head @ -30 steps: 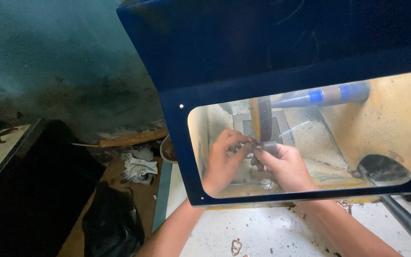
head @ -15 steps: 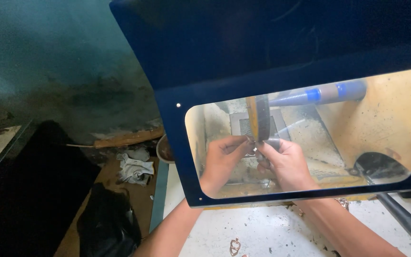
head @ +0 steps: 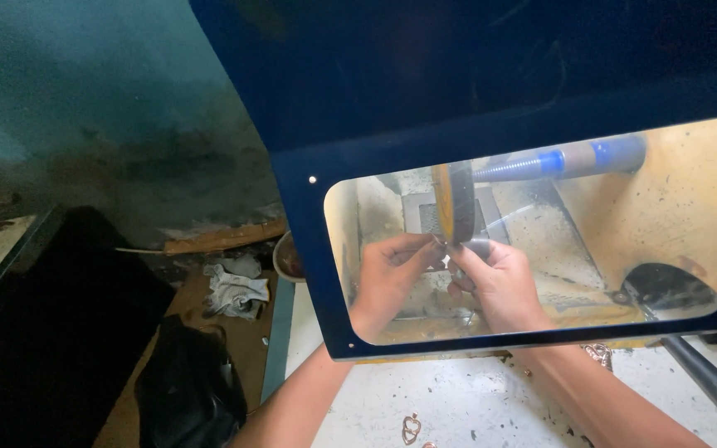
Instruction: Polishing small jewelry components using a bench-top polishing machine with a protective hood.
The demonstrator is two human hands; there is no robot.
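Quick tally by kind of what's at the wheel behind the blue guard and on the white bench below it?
Hands: 2, left hand and right hand
Buffing wheel: 1
Blue-banded spindle: 1
Small metal loops on bench: 2
Total: 6

I see a stained teal wall (head: 85,108) at left, a dim brown floor (head: 226,340) below it holding a crumpled grey rag (head: 236,292), a wooden plank (head: 224,238) and a black bag (head: 188,390).
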